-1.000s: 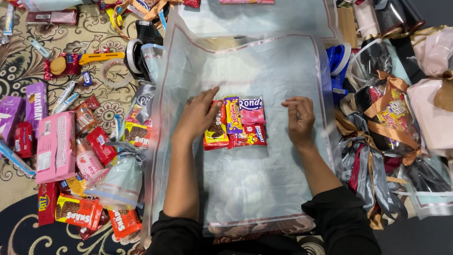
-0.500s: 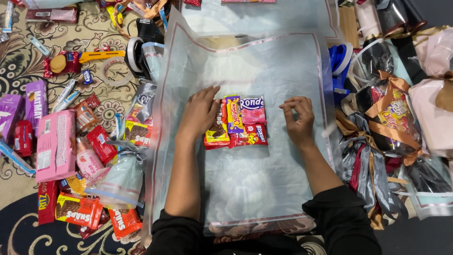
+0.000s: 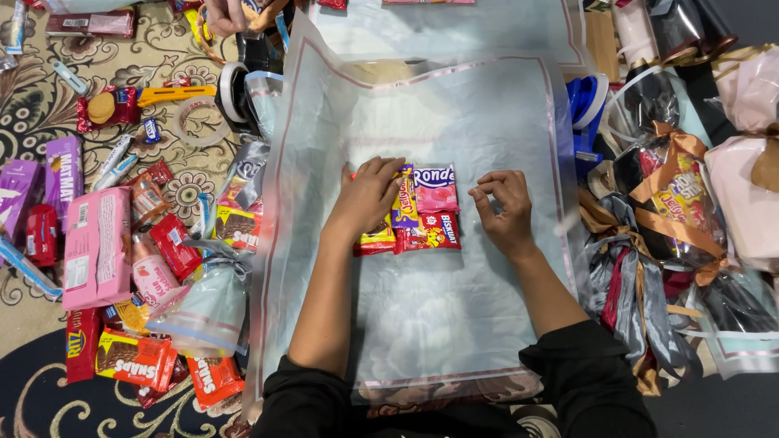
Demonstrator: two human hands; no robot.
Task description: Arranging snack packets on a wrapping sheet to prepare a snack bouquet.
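Observation:
A small stack of snack packets [image 3: 422, 209], pink, red and yellow, lies in the middle of a clear plastic wrapping sheet [image 3: 422, 316] with a pink border. My left hand [image 3: 367, 195] lies flat on the stack's left side and presses on it. My right hand [image 3: 503, 207] hovers just right of the stack with its fingers curled and pinched together; whether it holds anything is not visible.
Many loose snack packs cover the patterned carpet at left, among them a pink box [image 3: 96, 247], red packs [image 3: 134, 358] and tape rolls [image 3: 231, 91]. Wrapped gift bundles with ribbons [image 3: 673, 195] crowd the right. Another person's hand [image 3: 225, 15] works at the top edge.
My left hand has shifted a little further onto the snack stack. My right hand stays beside it, its fingers curling tighter.

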